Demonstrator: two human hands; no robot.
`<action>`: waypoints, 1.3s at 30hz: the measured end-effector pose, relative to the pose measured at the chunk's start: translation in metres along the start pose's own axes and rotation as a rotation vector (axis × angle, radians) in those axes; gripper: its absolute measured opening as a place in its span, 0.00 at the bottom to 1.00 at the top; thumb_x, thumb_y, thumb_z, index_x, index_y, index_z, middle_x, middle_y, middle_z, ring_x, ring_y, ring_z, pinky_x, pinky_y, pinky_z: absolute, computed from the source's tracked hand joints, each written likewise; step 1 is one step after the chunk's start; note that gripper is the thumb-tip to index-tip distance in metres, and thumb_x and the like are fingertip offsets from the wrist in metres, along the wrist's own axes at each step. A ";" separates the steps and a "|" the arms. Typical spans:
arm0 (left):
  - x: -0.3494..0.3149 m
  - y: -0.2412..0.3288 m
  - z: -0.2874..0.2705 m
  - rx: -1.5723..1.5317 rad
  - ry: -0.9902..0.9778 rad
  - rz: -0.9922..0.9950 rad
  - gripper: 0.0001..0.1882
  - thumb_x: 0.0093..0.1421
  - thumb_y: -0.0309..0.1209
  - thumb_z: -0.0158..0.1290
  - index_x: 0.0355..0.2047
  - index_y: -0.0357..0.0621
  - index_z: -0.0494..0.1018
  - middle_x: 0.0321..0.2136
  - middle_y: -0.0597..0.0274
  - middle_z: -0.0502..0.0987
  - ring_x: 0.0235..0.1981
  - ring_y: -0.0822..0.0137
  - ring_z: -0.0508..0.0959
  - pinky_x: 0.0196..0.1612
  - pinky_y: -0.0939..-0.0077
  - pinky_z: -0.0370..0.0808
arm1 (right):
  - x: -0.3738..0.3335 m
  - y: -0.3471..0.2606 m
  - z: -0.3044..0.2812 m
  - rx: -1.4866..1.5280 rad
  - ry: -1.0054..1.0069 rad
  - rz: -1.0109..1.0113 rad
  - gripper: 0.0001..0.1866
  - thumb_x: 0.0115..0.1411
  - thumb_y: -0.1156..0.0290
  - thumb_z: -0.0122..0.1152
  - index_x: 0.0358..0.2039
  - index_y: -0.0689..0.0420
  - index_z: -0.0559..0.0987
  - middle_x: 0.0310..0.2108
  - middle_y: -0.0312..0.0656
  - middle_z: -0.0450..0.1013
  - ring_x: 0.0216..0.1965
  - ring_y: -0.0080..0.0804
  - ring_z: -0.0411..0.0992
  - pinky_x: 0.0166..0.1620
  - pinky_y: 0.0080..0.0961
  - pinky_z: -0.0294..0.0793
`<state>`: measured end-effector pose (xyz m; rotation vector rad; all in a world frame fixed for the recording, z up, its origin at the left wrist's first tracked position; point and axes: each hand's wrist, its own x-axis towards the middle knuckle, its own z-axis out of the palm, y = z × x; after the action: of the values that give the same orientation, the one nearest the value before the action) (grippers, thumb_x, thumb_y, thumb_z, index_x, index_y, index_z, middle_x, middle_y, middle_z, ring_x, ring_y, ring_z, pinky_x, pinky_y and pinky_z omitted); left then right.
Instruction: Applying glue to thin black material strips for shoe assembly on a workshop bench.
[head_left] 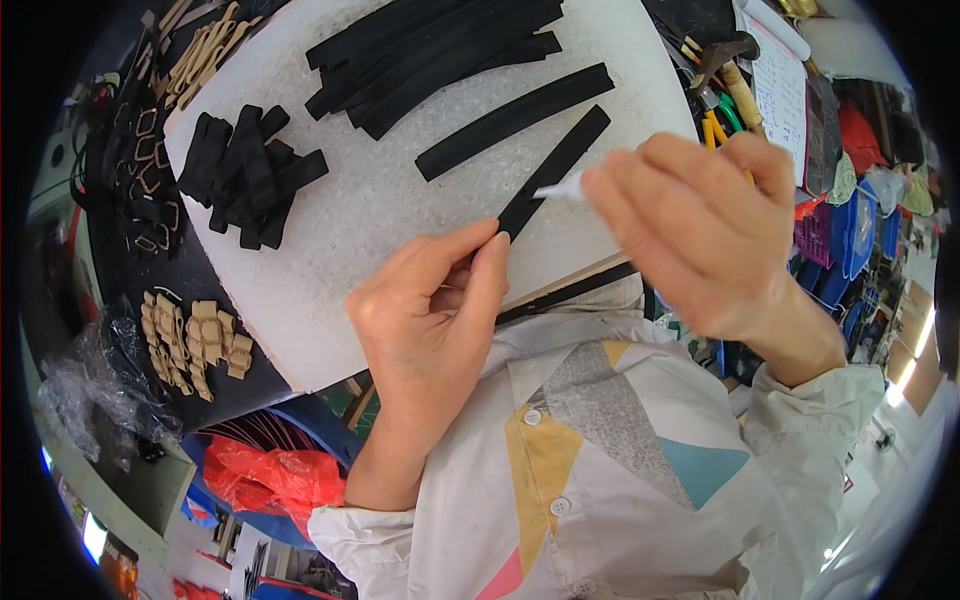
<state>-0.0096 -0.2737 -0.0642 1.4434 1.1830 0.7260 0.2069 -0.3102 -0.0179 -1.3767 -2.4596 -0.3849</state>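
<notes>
Between the thumb and forefinger of my left hand (425, 305) is the near end of a flat black strap (565, 150). The strap slants away to the upper right over a white board (350, 270). My right hand (700, 225) is closed around a thing with a white pointed nozzle (563, 188); the rest of it is hidden in the fist. The nozzle's tip is at the strap's middle, and I cannot tell whether it touches. A second black strap (515, 120) lies just beyond, apart from the held one.
A stack of long black straps (430, 55) lies at the board's far side, a heap of short folded black pieces (250, 175) at its left. Tan folded loops (205, 335) and metal buckles (147, 150) sit left of the board. Tools (735, 95) crowd the right.
</notes>
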 end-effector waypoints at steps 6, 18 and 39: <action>-0.001 0.002 0.000 -0.029 0.004 -0.021 0.04 0.57 0.18 0.62 0.34 0.33 0.82 0.22 0.59 0.80 0.22 0.76 0.81 0.24 0.86 0.74 | -0.002 0.008 -0.001 -0.054 -0.031 0.047 0.21 0.39 0.68 0.61 0.36 0.60 0.84 0.36 0.37 0.78 0.39 0.32 0.77 0.41 0.29 0.64; 0.000 0.002 -0.001 -0.050 0.003 -0.050 0.06 0.57 0.18 0.61 0.36 0.32 0.81 0.25 0.58 0.81 0.23 0.74 0.81 0.26 0.85 0.75 | -0.010 0.028 0.002 0.211 -0.016 0.354 0.14 0.50 0.79 0.67 0.39 0.63 0.82 0.36 0.40 0.77 0.39 0.34 0.76 0.46 0.25 0.70; -0.010 0.020 -0.024 -0.398 -0.056 -0.152 0.09 0.61 0.18 0.56 0.42 0.30 0.78 0.31 0.59 0.79 0.28 0.71 0.77 0.32 0.79 0.73 | -0.011 -0.011 0.016 1.656 0.170 1.389 0.12 0.65 0.70 0.62 0.45 0.65 0.81 0.28 0.38 0.78 0.27 0.18 0.75 0.30 0.10 0.72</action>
<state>-0.0293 -0.2729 -0.0373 1.0257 1.0231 0.7601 0.2012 -0.3182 -0.0382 -1.4313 -0.4996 1.3509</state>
